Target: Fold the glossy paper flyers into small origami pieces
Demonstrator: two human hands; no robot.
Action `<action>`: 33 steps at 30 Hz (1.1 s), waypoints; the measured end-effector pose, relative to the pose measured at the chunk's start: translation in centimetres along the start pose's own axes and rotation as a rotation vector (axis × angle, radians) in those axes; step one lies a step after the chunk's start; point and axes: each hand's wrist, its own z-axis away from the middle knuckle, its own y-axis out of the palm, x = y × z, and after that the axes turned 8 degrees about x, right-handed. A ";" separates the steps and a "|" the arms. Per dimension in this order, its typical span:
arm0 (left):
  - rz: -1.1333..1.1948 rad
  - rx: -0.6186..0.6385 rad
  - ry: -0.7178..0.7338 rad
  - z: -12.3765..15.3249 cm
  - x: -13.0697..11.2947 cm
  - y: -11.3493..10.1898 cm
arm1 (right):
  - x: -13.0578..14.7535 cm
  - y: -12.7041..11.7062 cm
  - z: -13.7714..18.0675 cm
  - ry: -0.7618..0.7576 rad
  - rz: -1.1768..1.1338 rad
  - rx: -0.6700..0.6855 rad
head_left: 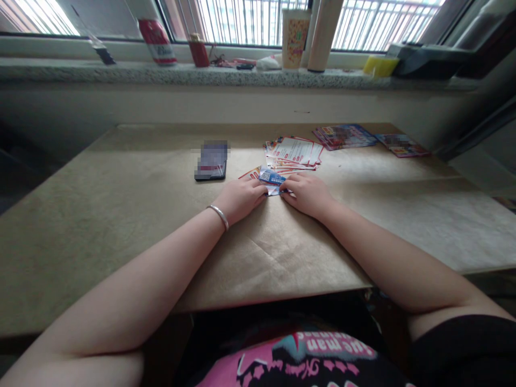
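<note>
A blue and white printed leaflet (271,177) with a QR code lies on the table in front of me, partly folded over, with a red and orange part showing at its left. My left hand (241,198), a silver bangle on its wrist, has curled fingers pressed on the leaflet's left side. On its right side the fingers of my right hand (308,193) are bent and close on the edge. My fingertips partly hide the paper. Just beyond it lies a fanned pile of white and red leaflets (296,151).
A dark phone (212,161) lies left of my hands. Two groups of colourful leaflets, a larger pile (349,136) and a smaller one (403,145), lie at the back right. On the stone windowsill (242,78) stand a red can (157,43), a patterned cup (295,40) and a tall cylinder (321,37).
</note>
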 end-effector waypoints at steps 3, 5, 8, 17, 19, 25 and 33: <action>-0.031 0.015 -0.010 0.0 -0.3 -0.3 | 0.2 -0.1 0.0 -0.006 0.017 0.001; -0.038 0.015 -0.021 0.0 -0.5 -0.3 | 0.2 -0.1 0.0 -0.020 0.021 -0.002; -0.048 -0.005 -0.041 -0.1 -0.5 0.0 | 0.3 0.1 0.0 -0.059 0.018 -0.022; 0.012 -0.238 -0.027 -0.7 -0.2 1.0 | 0.9 0.5 -0.3 -0.065 -0.037 -0.233; -0.002 -0.278 0.008 -0.7 -0.2 0.9 | 1.2 0.5 -0.4 -0.054 -0.121 -0.274; -0.053 -0.370 0.066 -0.3 -0.5 0.2 | 1.5 0.5 -0.5 -0.059 -0.320 -0.335; -0.100 -0.421 0.096 0.1 -0.6 -0.5 | 1.1 0.1 -0.1 -0.022 -0.361 -0.336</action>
